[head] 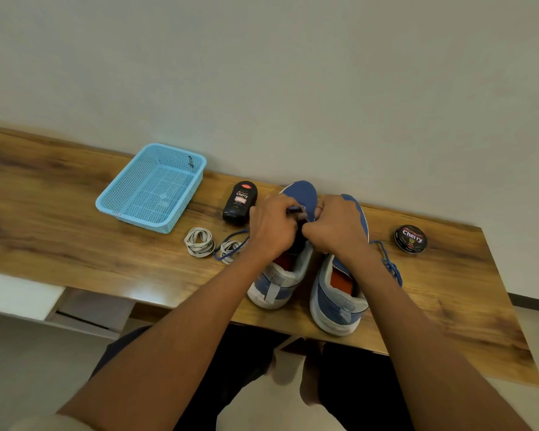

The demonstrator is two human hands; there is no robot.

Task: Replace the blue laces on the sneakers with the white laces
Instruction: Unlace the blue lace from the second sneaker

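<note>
- Nearest you: your dark-clothed lap below the counter (75, 213) edge, both bare forearms reaching forward over it.
- Right sneaker (336, 300) stands on the counter near the front edge, heel toward you, orange insole showing. Your right forearm crosses above it.
- A blue lace (391, 265) trails loose on the counter just right of that sneaker.
- Left sneaker (277, 284) stands beside the right one, heel toward you, toe toward the wall; the two are close, whether touching you cannot tell.
- Your left hand (273, 228) sits over the left sneaker's lacing area, fingers curled; it appears to pinch the blue lace at the tongue, though the exact hold is hidden behind the knuckles.
- Your right hand (336, 225) meets it there, fingers curled in toward the same spot; what they hold cannot be told.
- Another blue lace end (231, 244) runs out left from under your left hand and lies across one of the white lace bundles.
- Two coiled white lace bundles (199, 242) lie side by side on the counter, left of the sneakers.
- Farther back: a black polish bottle (240, 202) lying near the left sneaker's toe.
- Far right: a round polish tin (410, 239), well apart from the sneakers.
- Far left, by the wall: a light blue mesh basket (106, 202).
</note>
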